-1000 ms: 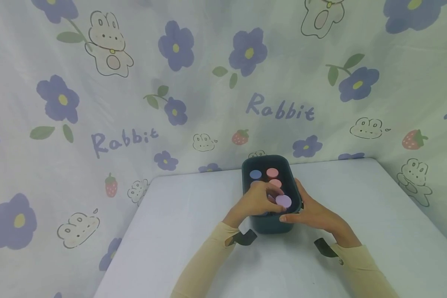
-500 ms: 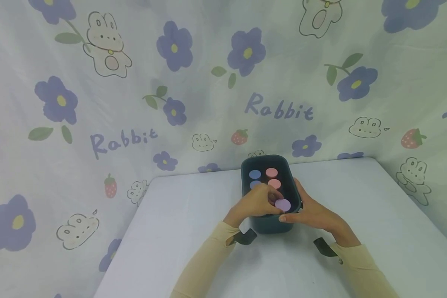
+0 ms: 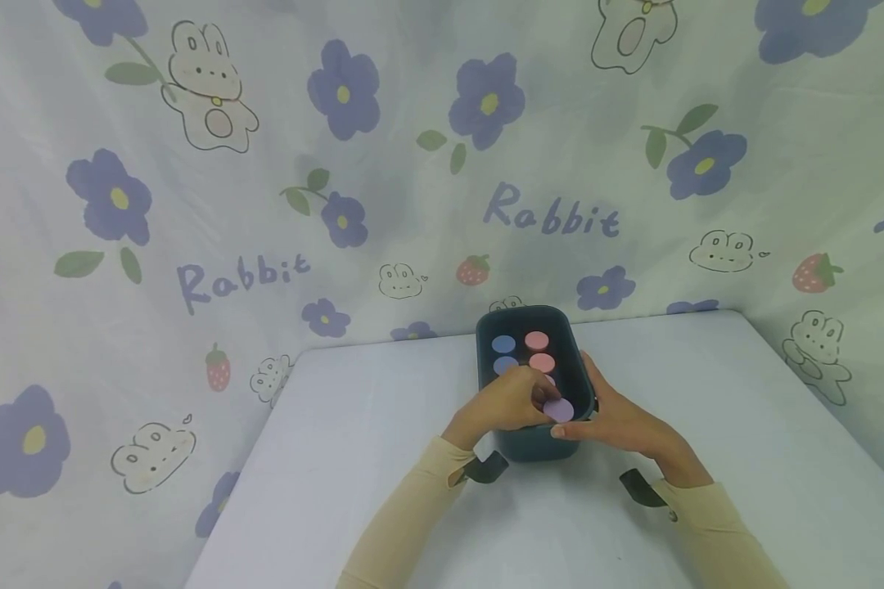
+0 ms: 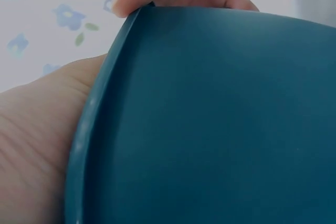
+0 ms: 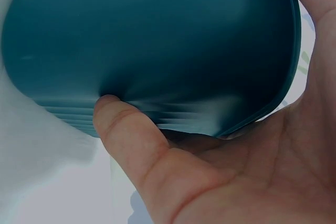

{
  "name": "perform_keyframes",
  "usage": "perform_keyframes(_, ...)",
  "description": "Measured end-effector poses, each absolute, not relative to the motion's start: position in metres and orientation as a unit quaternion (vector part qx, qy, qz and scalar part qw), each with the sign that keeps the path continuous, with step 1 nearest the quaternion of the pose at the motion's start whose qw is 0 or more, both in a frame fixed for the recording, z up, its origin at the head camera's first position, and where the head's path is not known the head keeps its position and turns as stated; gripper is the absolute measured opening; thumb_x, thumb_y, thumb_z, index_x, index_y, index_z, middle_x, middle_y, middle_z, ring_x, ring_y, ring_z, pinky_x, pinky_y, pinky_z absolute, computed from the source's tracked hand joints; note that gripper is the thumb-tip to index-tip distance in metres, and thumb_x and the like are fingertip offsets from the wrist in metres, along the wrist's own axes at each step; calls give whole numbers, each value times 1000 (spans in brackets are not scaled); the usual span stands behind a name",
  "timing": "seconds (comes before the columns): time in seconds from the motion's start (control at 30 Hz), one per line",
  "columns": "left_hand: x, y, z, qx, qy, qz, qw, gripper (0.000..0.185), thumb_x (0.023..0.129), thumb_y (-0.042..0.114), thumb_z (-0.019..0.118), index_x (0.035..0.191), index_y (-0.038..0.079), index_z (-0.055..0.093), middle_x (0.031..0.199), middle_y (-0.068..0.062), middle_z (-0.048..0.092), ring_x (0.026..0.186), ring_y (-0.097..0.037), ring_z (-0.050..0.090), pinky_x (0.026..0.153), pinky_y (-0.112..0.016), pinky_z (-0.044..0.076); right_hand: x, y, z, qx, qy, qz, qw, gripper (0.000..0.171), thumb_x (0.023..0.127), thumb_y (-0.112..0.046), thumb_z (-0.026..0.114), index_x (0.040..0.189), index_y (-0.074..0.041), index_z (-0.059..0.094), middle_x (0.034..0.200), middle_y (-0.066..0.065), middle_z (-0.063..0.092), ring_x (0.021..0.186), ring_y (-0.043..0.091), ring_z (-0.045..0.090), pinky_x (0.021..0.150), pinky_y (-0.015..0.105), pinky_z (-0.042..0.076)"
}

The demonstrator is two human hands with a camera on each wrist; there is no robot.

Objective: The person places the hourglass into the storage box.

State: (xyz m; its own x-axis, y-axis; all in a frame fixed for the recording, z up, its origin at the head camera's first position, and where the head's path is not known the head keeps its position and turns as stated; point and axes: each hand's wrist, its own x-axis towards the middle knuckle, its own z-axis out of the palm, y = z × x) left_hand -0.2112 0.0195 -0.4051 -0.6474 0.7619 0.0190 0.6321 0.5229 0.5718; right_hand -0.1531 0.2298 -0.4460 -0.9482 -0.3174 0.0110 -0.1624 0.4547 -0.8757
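Observation:
A dark teal rectangular bin (image 3: 534,446) stands on the table and holds several round flat-topped pieces. Inside its near end, my left hand (image 3: 511,401) pinches a lilac disc (image 3: 558,411) between thumb and fingers. My right hand (image 3: 619,417) grips the bin's near right corner, its thumb along the front rim and the fingers on the right side. Two blue discs (image 3: 504,343) lie in the left row. On the right are pink discs (image 3: 536,340), one partly hidden behind my left hand. In the right wrist view, a finger (image 5: 128,129) presses the ribbed part of the bin's wall.
The white table (image 3: 368,425) carries the bin near its back edge. Behind it hangs a curtain (image 3: 412,164) printed with rabbits and purple flowers. Dark wrist straps (image 3: 486,466) stick out from both sleeves.
My left hand has lowered slightly into the bin with the lilac disc, which now sits lower and nearer the front rim. My right hand has kept its hold on the bin.

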Motion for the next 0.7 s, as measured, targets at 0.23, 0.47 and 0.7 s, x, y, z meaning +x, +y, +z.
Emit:
perform_keyframes(0.23, -213, 21, -406, 421, 867, 246, 103, 28, 84, 8, 85, 111, 7, 79, 101, -2, 80, 87, -3, 73, 82, -12, 58, -153, 229, -445, -150, 842, -512, 73, 128, 82, -40, 85, 166, -21, -10, 175, 17, 1, 155, 52, 20, 111, 85, 24)
perform_keyframes(0.47, -214, 21, -407, 419, 874, 227, 98, 27, 84, 9, 86, 111, 8, 80, 99, 0, 79, 82, -1, 68, 82, -11, 57, -154, 228, -444, -156, 841, -513, 74, 128, 82, -38, 85, 166, -21, -10, 175, 17, 1, 155, 52, 19, 111, 85, 24)
perform_keyframes(0.7, -212, 22, -408, 414, 878, 219, 97, 26, 85, 11, 85, 111, 9, 79, 96, 2, 78, 79, -2, 64, 80, -10, 56, -154, 229, -445, -161, 837, -518, 73, 127, 83, -36, 85, 166, -22, -10, 175, 17, 2, 154, 51, 21, 110, 85, 25)
